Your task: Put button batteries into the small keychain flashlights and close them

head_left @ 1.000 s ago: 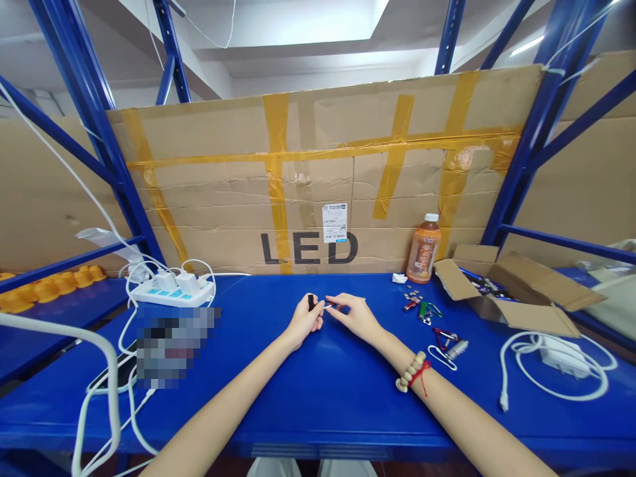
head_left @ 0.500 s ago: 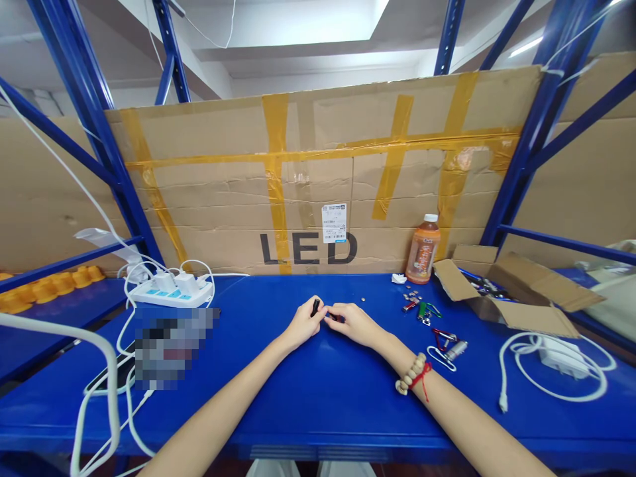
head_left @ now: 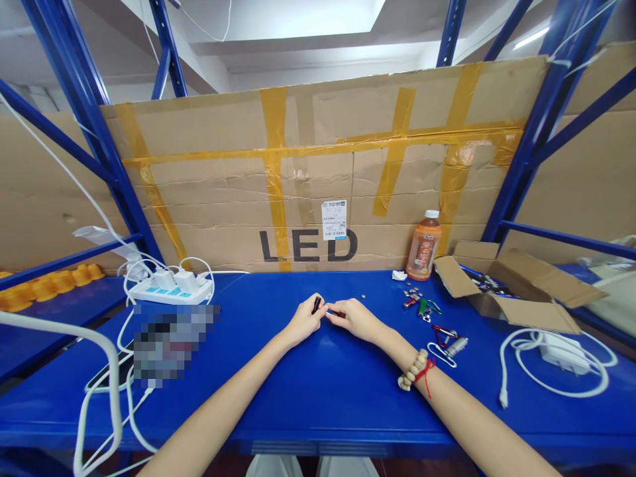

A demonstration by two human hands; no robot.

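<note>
"Where's the black cylinder [head_left: 317,305]?"
"I see the left hand [head_left: 302,322] with fingers closed round it, over the counter [head_left: 318,384], nearer its back edge. The right hand [head_left: 364,321] pinches a small dark piece [head_left: 337,314]."
"Technique?"
"I'd brace fingertips together, low, clear of that loose disc [head_left: 363,296]."

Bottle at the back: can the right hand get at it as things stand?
Probably yes, though the right hand would likely have to put down the small dark piece first. The bottle stands upright; on that hand's side only a white scrap and tiny bits lie near it.
</note>
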